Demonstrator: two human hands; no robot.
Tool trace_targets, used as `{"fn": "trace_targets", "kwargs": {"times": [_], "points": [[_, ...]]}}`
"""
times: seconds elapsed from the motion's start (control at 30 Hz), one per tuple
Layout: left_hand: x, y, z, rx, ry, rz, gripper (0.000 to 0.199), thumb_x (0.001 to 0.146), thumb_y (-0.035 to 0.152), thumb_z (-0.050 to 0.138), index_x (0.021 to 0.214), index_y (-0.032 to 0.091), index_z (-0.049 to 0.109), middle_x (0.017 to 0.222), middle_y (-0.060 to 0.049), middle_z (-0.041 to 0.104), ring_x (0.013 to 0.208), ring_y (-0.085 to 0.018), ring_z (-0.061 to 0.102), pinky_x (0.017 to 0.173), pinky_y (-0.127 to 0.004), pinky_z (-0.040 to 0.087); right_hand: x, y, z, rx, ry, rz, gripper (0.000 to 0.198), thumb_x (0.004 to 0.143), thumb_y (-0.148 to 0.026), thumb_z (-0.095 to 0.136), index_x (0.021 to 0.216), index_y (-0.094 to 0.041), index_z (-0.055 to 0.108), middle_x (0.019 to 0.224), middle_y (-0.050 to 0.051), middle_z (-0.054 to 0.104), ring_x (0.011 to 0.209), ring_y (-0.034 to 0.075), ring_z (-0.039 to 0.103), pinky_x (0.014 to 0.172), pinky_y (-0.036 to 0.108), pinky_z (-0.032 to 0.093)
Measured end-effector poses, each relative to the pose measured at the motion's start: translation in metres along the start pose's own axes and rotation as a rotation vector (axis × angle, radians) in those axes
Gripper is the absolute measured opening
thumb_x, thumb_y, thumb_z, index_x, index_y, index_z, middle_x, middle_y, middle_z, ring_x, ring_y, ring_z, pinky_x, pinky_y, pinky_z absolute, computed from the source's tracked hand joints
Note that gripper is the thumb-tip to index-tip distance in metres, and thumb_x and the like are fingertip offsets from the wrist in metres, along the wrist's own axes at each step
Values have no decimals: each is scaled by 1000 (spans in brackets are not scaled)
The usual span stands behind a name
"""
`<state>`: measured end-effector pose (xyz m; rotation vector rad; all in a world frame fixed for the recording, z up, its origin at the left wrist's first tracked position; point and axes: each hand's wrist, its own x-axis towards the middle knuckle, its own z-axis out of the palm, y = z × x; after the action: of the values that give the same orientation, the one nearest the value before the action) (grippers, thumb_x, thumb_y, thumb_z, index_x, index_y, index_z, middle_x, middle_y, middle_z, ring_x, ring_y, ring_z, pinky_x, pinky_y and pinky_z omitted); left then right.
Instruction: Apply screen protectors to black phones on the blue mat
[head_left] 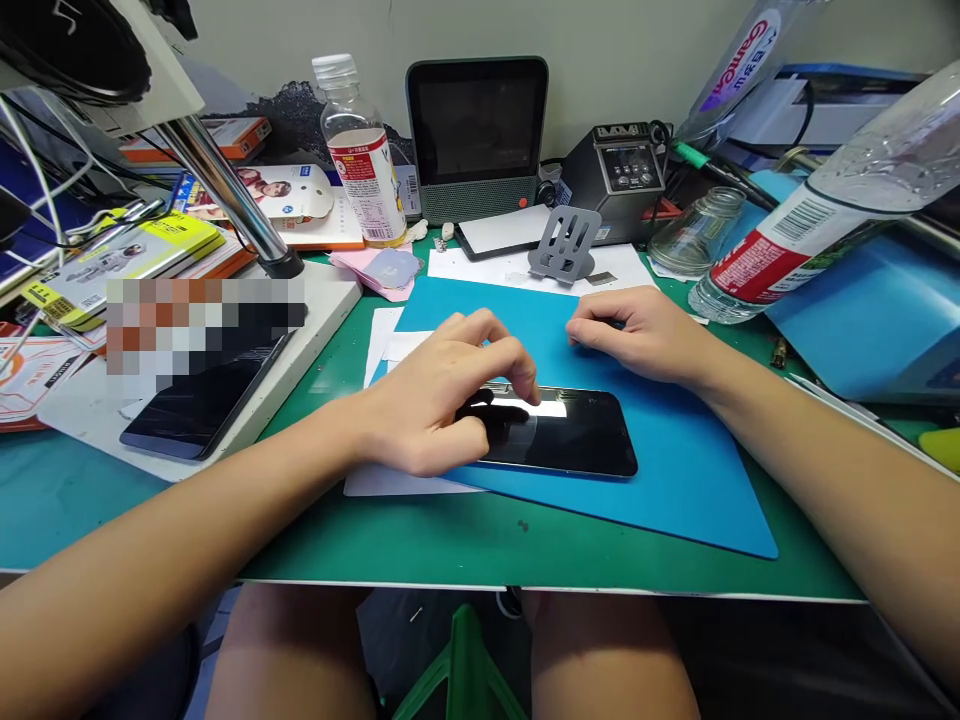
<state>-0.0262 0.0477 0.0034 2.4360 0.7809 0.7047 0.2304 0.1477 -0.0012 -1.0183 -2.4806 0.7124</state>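
A black smartphone [577, 440] lies face up on a blue mat [675, 470], its glossy screen reflecting light. My left hand [450, 400] is closed over the phone's left part, thumb toward the near side and a bent index finger at the far side. That end of the phone is hidden beneath the hand. Beyond the phone's right end, my right hand [637, 330] rests on the mat in a loose fist. A small dark spot shows between its fingers; I cannot make out whether it is a held thing.
At the left, another phone [217, 390] lies on a white box [322, 300]. Behind the mat stand a drink bottle [364, 170], a smart display [480, 130] and a grey phone stand [566, 245]. A large bottle [780, 250] leans at the right beside a glass jar [697, 235].
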Motion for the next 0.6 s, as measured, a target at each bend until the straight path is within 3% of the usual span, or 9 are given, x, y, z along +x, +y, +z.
{"fn": "trace_targets", "kwargs": {"times": [0.2,0.43,0.6], "points": [[3,5,2,-51,-93,-18,31,63,19,43,93,21,54,100,-3,68,96,-25,51,81,-42,37,1,0,1,6,-4,6,29,86,-39,58,63,-22,63,62,0,62,60,16,53,61,31,41],[0,1,2,6,37,53,24,62,20,42,83,21,54,89,-4,70,88,-26,51,76,-43,35,1,1,0,23,-25,33,28,86,-39,59,65,-22,64,65,1,65,62,17,55,62,31,42],[0,-2,1,8,-31,18,27,63,20,42,86,21,57,88,-4,69,88,-25,53,75,-42,34,1,2,0,16,-39,33,29,86,-40,59,65,-21,64,65,1,64,63,17,55,62,30,42]]}}
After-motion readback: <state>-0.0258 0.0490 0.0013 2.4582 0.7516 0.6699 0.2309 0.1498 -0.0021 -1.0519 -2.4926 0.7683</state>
